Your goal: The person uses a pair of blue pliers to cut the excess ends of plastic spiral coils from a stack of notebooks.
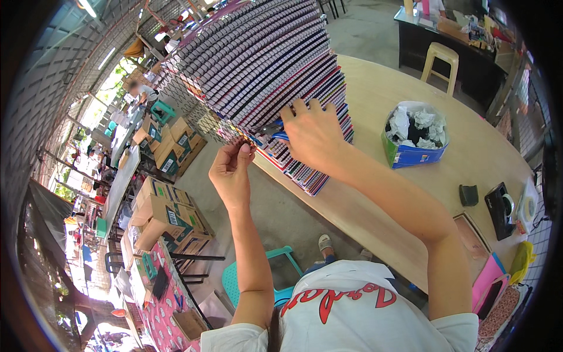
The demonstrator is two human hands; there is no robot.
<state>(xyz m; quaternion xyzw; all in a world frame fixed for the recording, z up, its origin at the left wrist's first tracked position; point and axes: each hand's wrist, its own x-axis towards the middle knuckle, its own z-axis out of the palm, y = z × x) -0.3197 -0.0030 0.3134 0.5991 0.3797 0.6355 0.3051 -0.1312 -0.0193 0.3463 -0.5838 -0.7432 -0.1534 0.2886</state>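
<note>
A tall stack of spiral-bound notebooks [264, 70] stands on the table in front of me, with the coil bindings along its left side. My right hand [316, 136] is closed around blue-handled pliers [280, 135]. Their dark jaws lie against the coil edge of the stack. Just below the jaws, my left hand [232, 170] pinches with thumb and fingers at the corner of the stack, by the ends of the coils. What lies between those fingertips is too small to make out.
The pale wooden table [369, 199] holds an open box of crumpled paper [416, 138] and a black tape dispenser [500, 210]. A teal stool [231, 281] is beside me. Cardboard boxes [167, 217] are stacked to the left. A beige stool [441, 61] stands beyond the table.
</note>
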